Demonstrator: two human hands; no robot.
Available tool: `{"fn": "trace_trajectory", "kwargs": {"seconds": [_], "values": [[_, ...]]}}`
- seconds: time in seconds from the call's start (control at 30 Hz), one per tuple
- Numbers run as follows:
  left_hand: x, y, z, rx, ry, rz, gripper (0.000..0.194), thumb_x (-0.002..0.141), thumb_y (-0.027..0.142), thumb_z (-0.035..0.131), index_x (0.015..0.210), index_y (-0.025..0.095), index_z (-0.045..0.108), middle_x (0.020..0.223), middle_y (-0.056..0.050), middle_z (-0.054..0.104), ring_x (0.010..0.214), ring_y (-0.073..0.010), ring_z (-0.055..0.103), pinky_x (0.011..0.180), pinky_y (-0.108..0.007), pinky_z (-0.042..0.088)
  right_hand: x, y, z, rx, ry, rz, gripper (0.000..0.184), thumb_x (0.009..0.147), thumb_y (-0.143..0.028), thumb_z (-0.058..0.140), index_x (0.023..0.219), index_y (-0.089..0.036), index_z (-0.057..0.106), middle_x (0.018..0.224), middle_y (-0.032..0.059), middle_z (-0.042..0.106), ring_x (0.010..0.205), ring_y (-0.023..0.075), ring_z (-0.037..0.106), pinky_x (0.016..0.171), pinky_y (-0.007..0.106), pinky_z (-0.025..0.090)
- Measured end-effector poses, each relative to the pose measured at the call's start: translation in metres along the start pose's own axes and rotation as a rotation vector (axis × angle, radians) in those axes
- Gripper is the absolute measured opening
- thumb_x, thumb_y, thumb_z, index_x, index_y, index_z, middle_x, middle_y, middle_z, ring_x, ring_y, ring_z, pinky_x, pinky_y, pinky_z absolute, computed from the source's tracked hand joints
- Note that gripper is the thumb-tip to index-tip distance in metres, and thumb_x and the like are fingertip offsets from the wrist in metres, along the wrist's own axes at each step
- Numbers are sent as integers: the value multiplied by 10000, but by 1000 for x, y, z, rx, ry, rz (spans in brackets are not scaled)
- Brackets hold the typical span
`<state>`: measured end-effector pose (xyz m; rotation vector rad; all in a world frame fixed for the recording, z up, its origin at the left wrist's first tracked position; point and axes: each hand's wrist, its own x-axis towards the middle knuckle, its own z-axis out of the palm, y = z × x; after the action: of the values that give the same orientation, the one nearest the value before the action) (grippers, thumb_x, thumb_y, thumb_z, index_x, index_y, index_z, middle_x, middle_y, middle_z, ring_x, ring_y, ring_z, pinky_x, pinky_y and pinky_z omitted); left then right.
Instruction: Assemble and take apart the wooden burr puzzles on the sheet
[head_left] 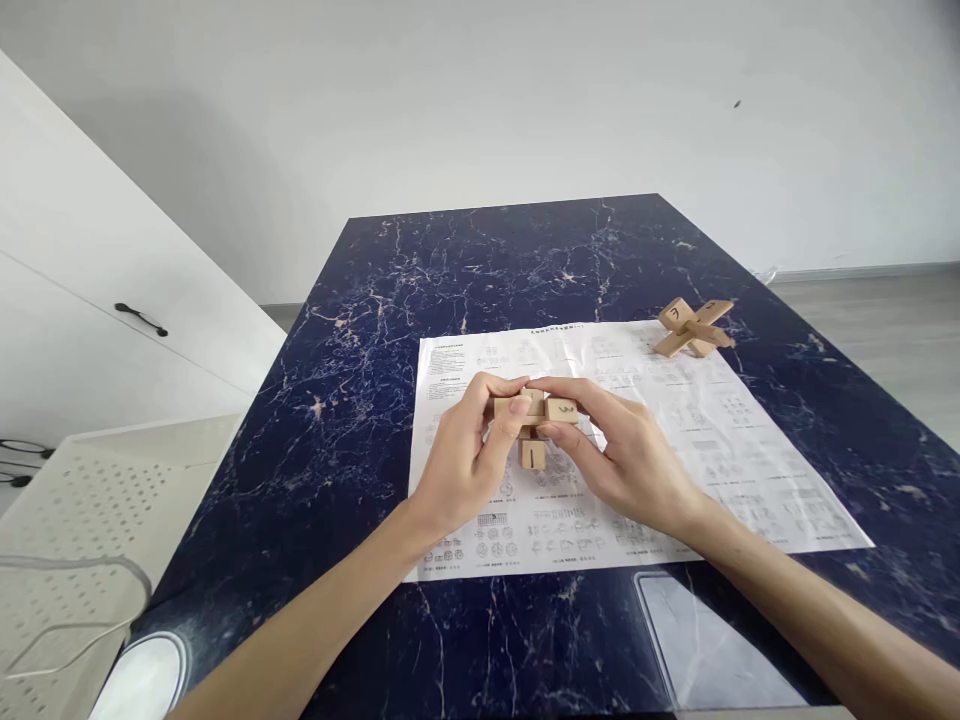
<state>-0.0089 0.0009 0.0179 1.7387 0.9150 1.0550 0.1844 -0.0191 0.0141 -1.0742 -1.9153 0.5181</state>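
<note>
- Left hand (466,462): grip engaged, thumb and fingers grasping the left side of the light-brown wooden block assembly (535,404).
- Right hand (628,452): grip engaged, thumb and fingers pinching the assembly's right-hand block, which bears a dark 3.
- Assembly position: between both hands, over the left half of the white printed paper sheet (667,400). A lower block marked 1 projects toward the near side; contact with the sheet cannot be determined.
- Second light-brown wooden assembly (691,328): crossed blocks, located at the sheet's far right corner, well apart from both hands.
- Support: dark blue, white-veined tabletop (487,270) beneath the sheet.
</note>
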Motion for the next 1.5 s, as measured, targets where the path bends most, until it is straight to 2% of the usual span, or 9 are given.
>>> {"fn": "trace_trajectory", "kwargs": {"seconds": [0.17,0.3,0.4,0.5,0.63,0.8,1.07,1.3,1.5], "values": [[-2,-1,5,38,84,50,336,1120,514,435,987,226,546,894,-11,680,840,-164,656,750,-306,523,-2,1,5,65,39,-7,291,1076,-315,586,1353,-233,627,1250,97,773,1058,259,764,860,379,627],[-4,2,10,39,153,38,374,1122,515,422,884,232,471,734,30,574,711,-142,587,689,-294,500,-3,-4,8,122,52,33,284,1078,-328,592,1344,-236,629,1226,87,776,968,237,759,780,358,613],[-5,6,13,40,194,51,374,1122,502,432,870,228,465,756,27,597,703,-129,590,658,-275,488,-3,-7,10,168,57,74,274,1082,-345,595,1331,-240,641,1206,78,775,968,231,749,758,347,600],[-4,7,13,46,220,56,378,1116,503,454,863,223,475,780,20,624,686,-119,587,627,-263,475,-3,-6,11,279,30,128,277,1087,-376,596,1320,-234,641,1203,81,761,1002,228,736,832,362,596],[-1,4,9,19,174,33,387,1111,535,447,885,225,487,775,12,632,676,-128,602,603,-265,479,-1,-1,9,410,-41,197,317,1088,-422,598,1332,-222,628,1041,57,738,852,183,701,769,333,581],[-1,1,4,-19,75,36,348,1094,543,494,956,224,508,830,8,612,709,-134,594,640,-280,497,3,-2,2,460,-58,214,279,1141,-417,463,1211,-221,649,842,13,663,761,163,652,716,312,563],[-2,6,4,-76,38,5,321,1103,517,490,971,225,509,819,4,639,680,-130,607,605,-268,494,0,1,6,344,-31,121,252,1135,-405,486,1227,-218,628,825,6,652,720,158,625,658,294,532],[-3,11,6,-193,43,-52,307,1080,506,555,984,215,548,837,-5,657,687,-127,634,589,-251,513,-6,6,11,166,102,29,235,1115,-366,543,1288,-230,627,824,-2,702,672,155,656,622,287,531],[-3,15,6,-215,23,-25,301,1091,503,527,1049,208,572,924,-38,711,725,-143,666,639,-278,561,-10,9,14,104,171,-24,275,1087,-363,591,1334,-248,621,1113,65,779,754,180,717,700,338,582]]}}
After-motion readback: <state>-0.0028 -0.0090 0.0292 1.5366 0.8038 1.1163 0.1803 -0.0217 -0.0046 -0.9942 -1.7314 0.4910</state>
